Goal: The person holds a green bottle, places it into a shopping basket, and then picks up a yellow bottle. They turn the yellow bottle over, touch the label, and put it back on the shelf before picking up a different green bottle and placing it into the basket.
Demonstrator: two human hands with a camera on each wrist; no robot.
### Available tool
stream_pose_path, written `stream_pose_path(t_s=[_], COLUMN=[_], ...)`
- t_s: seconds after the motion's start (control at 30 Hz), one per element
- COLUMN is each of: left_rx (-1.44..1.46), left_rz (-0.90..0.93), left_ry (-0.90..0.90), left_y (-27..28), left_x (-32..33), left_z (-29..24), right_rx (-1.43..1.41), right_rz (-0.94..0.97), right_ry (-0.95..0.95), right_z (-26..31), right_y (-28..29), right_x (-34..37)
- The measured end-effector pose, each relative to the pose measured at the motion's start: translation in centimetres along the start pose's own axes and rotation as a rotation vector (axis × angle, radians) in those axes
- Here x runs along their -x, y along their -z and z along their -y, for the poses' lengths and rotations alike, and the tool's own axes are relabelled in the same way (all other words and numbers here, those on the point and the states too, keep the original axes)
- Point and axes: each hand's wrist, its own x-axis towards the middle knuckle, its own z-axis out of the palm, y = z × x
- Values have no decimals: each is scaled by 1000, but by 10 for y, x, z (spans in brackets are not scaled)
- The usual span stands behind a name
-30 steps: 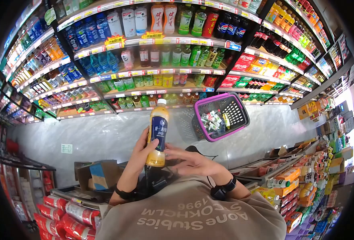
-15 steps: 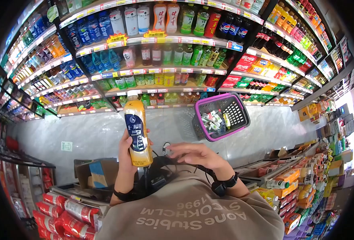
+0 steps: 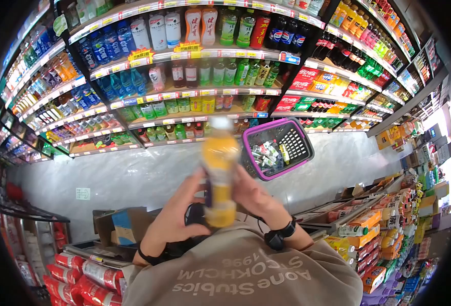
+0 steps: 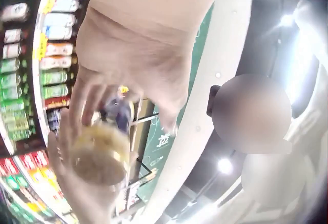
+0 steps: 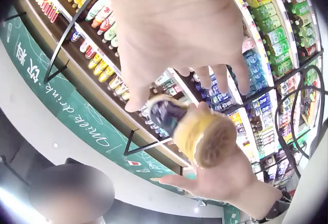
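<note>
A bottle of yellow drink (image 3: 224,153) with a white cap and dark blue label stands nearly upright between the hands, blurred by motion. In the head view its label faces left. My left hand (image 3: 177,211) is along its left side, thumb spread away from it and fingertips reaching its edge. On the bottle's other side, my right hand (image 3: 256,194) lies close against it; I cannot tell whether those fingers grip it. The right wrist view shows the bottle's base (image 5: 218,142) in front of the left palm (image 5: 225,175), below the right hand's extended fingers (image 5: 205,75).
Ahead, shelves (image 3: 195,94) carry rows of drinks. A dark shopping basket with a purple rim (image 3: 307,166) stands on the grey floor (image 3: 118,171), several packets inside. Red bags (image 3: 90,280) lie at near left, an open cardboard box (image 3: 126,224) beyond them. Stacked goods (image 3: 373,239) flank the right.
The bottle first moved left in the left hand, then came back right and turned so its label faces left. The right hand has come in against it, and the left thumb has lifted off.
</note>
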Motion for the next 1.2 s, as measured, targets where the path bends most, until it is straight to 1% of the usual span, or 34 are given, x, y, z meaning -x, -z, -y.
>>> stream_pose_path(t_s=[0.03, 0.1, 0.13, 0.2, 0.3, 0.37, 0.5, 0.63, 0.73, 0.83, 0.93, 1.03, 1.13, 1.17, 1.2], left_rx=[-195, -596, -497, -538, -558, -562, -542, -525, -525, -523, -522, -544, -561, -562, -561], left_rz=[108, 332, 224, 204, 228, 257, 217, 177, 172, 173, 193, 217, 227, 229, 240], left_ry=[-103, -310, -246, -204, -149, -146, -164, -163, -137, -128, -127, -130, -147, -150, -116], left_y=[4, 13, 5, 6, 9, 14, 15, 17, 19, 21, 20, 14, 12, 10, 9], left_x=[-4, -11, -13, -13, -5, -5, -1, 4, 6, 5, -1, -6, -10, -10, -9], left_z=[2, 5, 0, 8, 8, 4, 6, 12, 9, 8, 6, 6, 10, 11, 10], right_rx=[2, -38, -21, 0, -54, -65, -71, -98, 1, 93, 15, -88, -160, -98, -40], right_rz=[-10, -114, -149, -215, -205, -213, -201, -151, -203, -134, -129, -213, -237, -184, -131], right_ry=[-93, -136, -133, -147, -116, -135, -179, -178, -164, -158, -126, -139, -194, -163, -134], right_z=[1, 16, 12, -2, -10, -9, -6, -11, -12, -14, -13, -8, 9, 10, 10], right_y=[-5, -27, -22, -10, -6, -8, -7, -2, -5, 4, 4, 4, -1, 2, 6], right_x=[6, 9, 11, 18, 19, 15, 14, 11, 8, 8, 10, 12, 3, 4, 5])
